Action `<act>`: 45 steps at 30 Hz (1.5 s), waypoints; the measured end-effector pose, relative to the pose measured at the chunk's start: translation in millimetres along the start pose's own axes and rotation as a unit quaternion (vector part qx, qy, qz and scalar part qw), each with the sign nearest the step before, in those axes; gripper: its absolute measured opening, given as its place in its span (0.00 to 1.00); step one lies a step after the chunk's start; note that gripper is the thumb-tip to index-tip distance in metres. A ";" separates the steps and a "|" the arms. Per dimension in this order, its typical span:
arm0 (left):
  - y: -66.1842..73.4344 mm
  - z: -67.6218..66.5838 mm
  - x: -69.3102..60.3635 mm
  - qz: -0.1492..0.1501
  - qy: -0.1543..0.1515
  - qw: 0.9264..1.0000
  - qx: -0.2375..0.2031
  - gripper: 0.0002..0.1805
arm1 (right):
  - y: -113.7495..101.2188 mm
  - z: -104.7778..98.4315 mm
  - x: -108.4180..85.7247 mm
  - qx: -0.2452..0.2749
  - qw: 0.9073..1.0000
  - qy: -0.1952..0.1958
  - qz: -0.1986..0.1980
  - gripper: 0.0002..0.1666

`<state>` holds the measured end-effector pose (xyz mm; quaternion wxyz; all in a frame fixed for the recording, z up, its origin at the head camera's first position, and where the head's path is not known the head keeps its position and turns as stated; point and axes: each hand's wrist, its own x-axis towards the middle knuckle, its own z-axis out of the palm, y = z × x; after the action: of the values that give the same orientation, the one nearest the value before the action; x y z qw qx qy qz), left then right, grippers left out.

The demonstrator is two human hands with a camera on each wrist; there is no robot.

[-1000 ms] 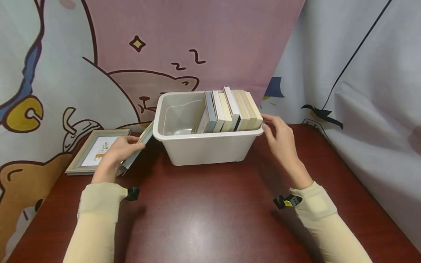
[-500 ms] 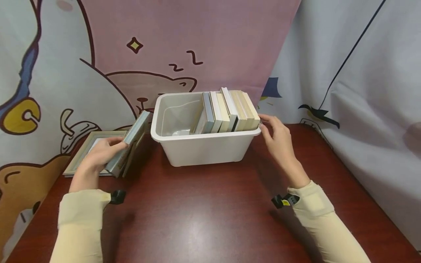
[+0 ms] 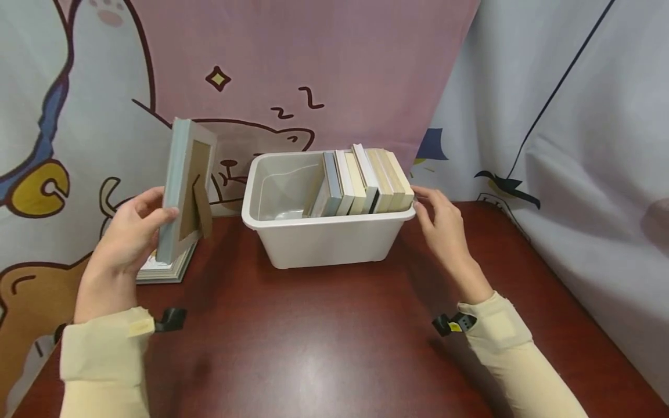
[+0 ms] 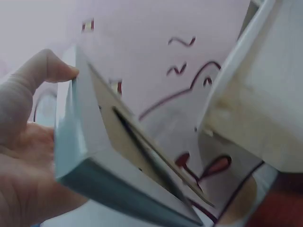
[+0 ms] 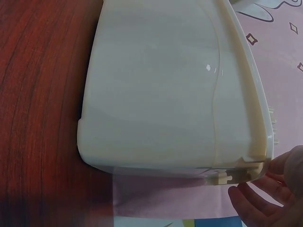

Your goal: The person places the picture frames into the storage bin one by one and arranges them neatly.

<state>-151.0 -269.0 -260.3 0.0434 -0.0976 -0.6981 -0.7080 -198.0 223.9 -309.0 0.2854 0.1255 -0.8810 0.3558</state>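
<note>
My left hand [image 3: 122, 235] grips a grey-blue picture frame [image 3: 176, 174] by its edge and holds it raised, nearly upright. In the left wrist view, the thumb presses that frame's edge [image 4: 71, 118], and its brown back and folding stand face the bin. Below it, another picture frame [image 3: 175, 273] lies flat on the table, partly hidden by the hand and the raised frame. My right hand [image 3: 444, 226] holds the right end of the off-white plastic bin [image 3: 334, 241] at its rim; thumb and fingers meet the corner in the right wrist view [image 5: 279, 189].
Several picture frames [image 3: 360, 183] stand on edge, leaning together, in the right part of the bin; its left part shows bare floor. Dark red tabletop [image 3: 313, 337] lies in front. A printed cloth [image 3: 366, 69] hangs close behind the table.
My left hand has lifted the picture frame off the left side of the table, moving left and turning it more upright. The right hand stays at the bin's rim.
</note>
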 end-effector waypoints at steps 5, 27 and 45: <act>23.5 42.8 9.3 0.103 0.004 0.994 0.028 0.20 | 2.7 -0.6 -1.6 -0.004 1.000 0.003 0.002 0.20; -4.2 156.1 79.7 0.103 -0.081 0.975 0.177 0.23 | 3.3 2.8 -2.8 -0.006 1.000 0.006 -0.007 0.20; -26.8 167.3 104.4 -0.026 -0.248 0.926 0.282 0.25 | 0.2 3.6 -2.3 0.001 1.000 0.017 -0.010 0.20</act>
<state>-245.3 -93.8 -264.8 -0.1235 -0.2352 -0.8599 -0.4358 -197.7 221.5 -312.7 0.3034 0.1284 -0.8745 0.3560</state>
